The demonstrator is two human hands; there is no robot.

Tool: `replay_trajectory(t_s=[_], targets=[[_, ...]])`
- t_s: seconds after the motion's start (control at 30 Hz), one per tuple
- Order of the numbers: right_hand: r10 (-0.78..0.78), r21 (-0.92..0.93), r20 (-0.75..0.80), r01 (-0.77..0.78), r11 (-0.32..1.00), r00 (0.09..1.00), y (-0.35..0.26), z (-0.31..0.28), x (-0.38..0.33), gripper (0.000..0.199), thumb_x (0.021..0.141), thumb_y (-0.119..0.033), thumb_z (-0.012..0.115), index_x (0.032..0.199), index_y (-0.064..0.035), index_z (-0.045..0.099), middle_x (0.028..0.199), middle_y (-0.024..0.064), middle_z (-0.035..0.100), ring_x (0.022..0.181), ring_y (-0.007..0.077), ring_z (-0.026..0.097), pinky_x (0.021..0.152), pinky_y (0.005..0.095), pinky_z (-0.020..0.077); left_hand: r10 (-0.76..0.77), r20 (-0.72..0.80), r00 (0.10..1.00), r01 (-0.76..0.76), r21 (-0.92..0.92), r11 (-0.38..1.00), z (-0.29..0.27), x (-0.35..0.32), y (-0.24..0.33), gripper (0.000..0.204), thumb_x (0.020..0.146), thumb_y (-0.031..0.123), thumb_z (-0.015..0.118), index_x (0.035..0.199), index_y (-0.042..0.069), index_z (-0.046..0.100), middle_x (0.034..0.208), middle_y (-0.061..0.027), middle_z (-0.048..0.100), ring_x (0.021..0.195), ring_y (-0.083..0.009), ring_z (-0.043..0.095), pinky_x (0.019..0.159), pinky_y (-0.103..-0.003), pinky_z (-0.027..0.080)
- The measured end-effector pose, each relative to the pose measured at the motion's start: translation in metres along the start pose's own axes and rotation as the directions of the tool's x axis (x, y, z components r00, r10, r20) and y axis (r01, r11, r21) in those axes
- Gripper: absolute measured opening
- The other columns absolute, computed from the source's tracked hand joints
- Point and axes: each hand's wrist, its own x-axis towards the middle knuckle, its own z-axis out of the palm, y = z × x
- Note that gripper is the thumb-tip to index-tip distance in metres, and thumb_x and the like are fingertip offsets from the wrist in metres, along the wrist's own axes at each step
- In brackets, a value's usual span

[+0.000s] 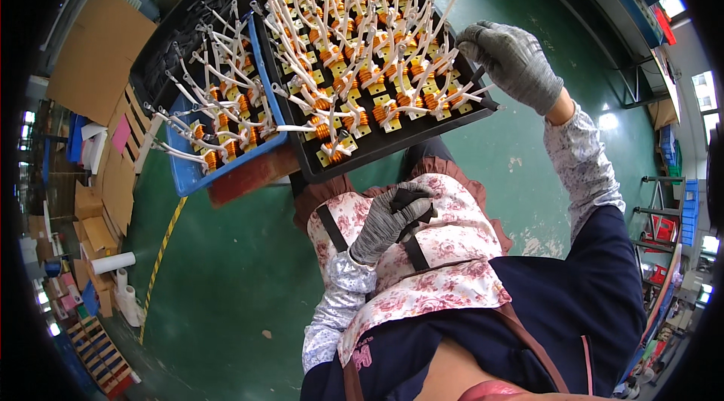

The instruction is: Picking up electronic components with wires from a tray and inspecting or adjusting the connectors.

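Note:
My left hand point(388, 221), in a grey knit glove, is held against the flowered apron point(445, 231). Its fingers are closed on a small black piece point(413, 203) whose kind I cannot make out. My right hand point(514, 63), gloved the same way, is raised beside the right edge of the black tray point(392, 146). Its fingers are curled together; what they hold, if anything, is hidden. Rows of orange-wound coils point(373, 78) on yellow plates fill the tray. White sleeved leads point(332, 32) with metal ring ends stand up from them.
Left of the tray, a blue bin point(185, 175) holds more such coils. Behind it stands a black bin point(154, 69) of dark parts. Cardboard point(94, 54) leans at the far left. Yellow-black tape point(162, 258) marks the green floor point(234, 265). Shelving point(664, 212) stands at right.

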Motion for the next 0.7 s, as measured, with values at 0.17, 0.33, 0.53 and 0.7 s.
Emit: replay_trajectory(t_s=[0.17, 0.33, 0.53, 0.7], targets=[[-0.030, 0.038, 0.045, 0.028, 0.999, 0.999, 0.002, 0.003, 0.006, 0.012, 0.084, -0.013, 0.056, 0.087, -0.0023, 0.062, 0.077, 0.0139, 0.059, 0.074, 0.0318, 0.059, 0.068, 0.0367, 0.0477, -0.017, 0.010, 1.000, 0.017, 0.000, 1.000, -0.004, 0.000, -0.002, 0.019, 0.087, 0.016, 0.061, 0.103, 0.006, 0.061, 0.078, -0.0021, 0.066, 0.052, -0.0028, 0.053, 0.043, -0.016, 0.038], [-0.002, -0.127, 0.208, 0.029, 0.991, 0.978, -0.007, 0.004, 0.020, 0.011, 0.082, -0.014, 0.058, 0.081, -0.0031, 0.061, 0.074, 0.0139, 0.059, 0.070, 0.0325, 0.058, 0.066, 0.0389, 0.0476, -0.013, 0.005, 1.000, 0.013, 0.000, 1.000, -0.003, -0.001, -0.001, 0.020, 0.087, 0.018, 0.062, 0.103, 0.006, 0.061, 0.078, -0.0020, 0.065, 0.051, -0.0030, 0.053, 0.043, -0.016, 0.038], [-0.011, -0.069, 0.261, 0.030, 0.997, 0.965, -0.005, 0.007, 0.027, 0.018, 0.082, -0.019, 0.056, 0.075, -0.0025, 0.062, 0.064, 0.0175, 0.058, 0.063, 0.0353, 0.060, 0.061, 0.0436, 0.0485, -0.018, 0.009, 1.000, 0.018, -0.009, 1.000, -0.004, 0.000, -0.003, 0.021, 0.086, 0.019, 0.063, 0.102, 0.006, 0.061, 0.077, -0.0014, 0.065, 0.052, -0.0033, 0.053, 0.042, -0.016, 0.038], [0.087, -0.238, 0.441, 0.023, 0.971, 0.893, -0.009, 0.002, 0.027, 0.014, 0.077, -0.016, 0.058, 0.073, -0.0027, 0.063, 0.063, 0.0172, 0.059, 0.062, 0.0352, 0.060, 0.061, 0.0427, 0.0491, -0.021, -0.007, 1.000, 0.021, -0.018, 1.000, -0.006, -0.002, -0.006, 0.021, 0.086, 0.019, 0.063, 0.102, 0.006, 0.061, 0.077, -0.0011, 0.065, 0.052, -0.0036, 0.053, 0.042, -0.016, 0.038]])
